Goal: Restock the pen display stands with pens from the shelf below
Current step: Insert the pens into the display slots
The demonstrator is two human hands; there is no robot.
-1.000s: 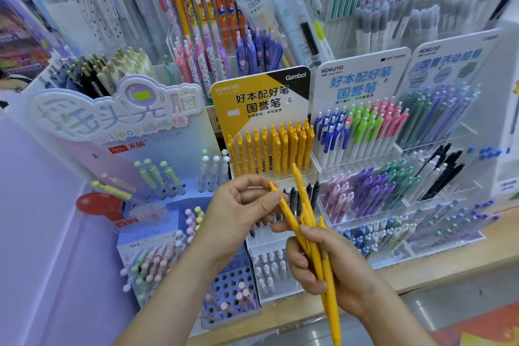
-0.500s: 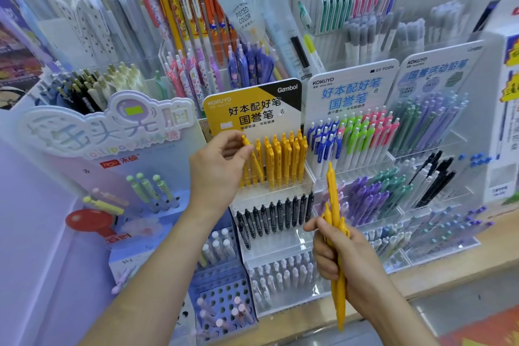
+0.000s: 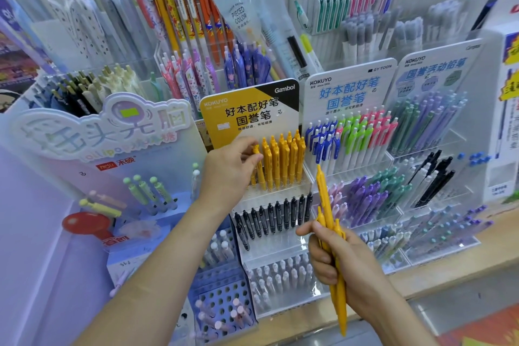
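Up at the left end of the yellow row in the display stand, one yellow pen is pinched by the fingers of the outstretched left hand. Lower down, the right hand curls its fingers around an upright bundle of yellow pens.

The left hand pinches a yellow pen at the top row of the yellow stand; the right hand grips a bundle of yellow pens upright.
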